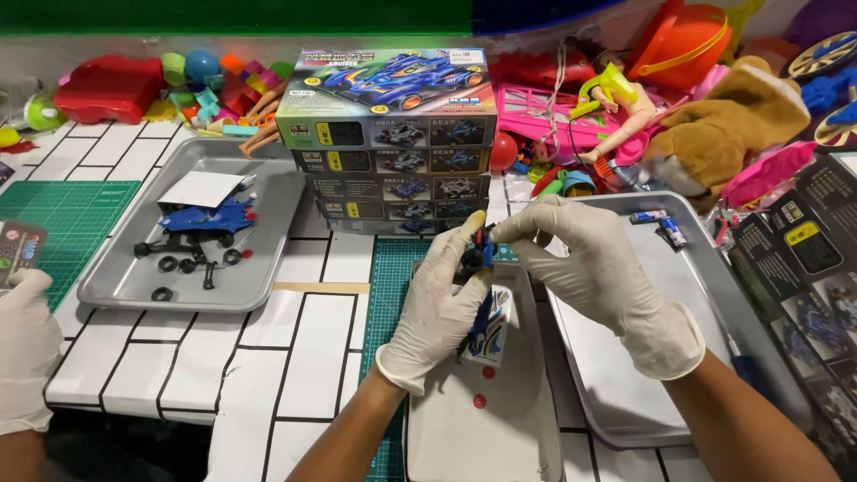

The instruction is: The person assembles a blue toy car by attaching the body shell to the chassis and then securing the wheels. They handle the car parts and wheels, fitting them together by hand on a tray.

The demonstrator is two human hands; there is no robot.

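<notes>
Both my hands wear white gloves and meet over the middle metal tray [527, 419]. My left hand [437, 308] grips a small blue and black toy car chassis [478, 254] from below. My right hand [594, 268] pinches the top of the same piece with thumb and forefinger. Under my hands, on the tray, lies a blue car body shell [486, 326] on a sticker sheet, with two small red round parts [480, 401] nearer me.
A stack of model car boxes [393, 134] stands behind my hands. The left tray [116, 286] holds blue car parts [207, 217] and black wheels. Another person's gloved hand [25, 348] is at the far left. The right tray [616, 402] holds two batteries [661, 225]. Toys crowd the back.
</notes>
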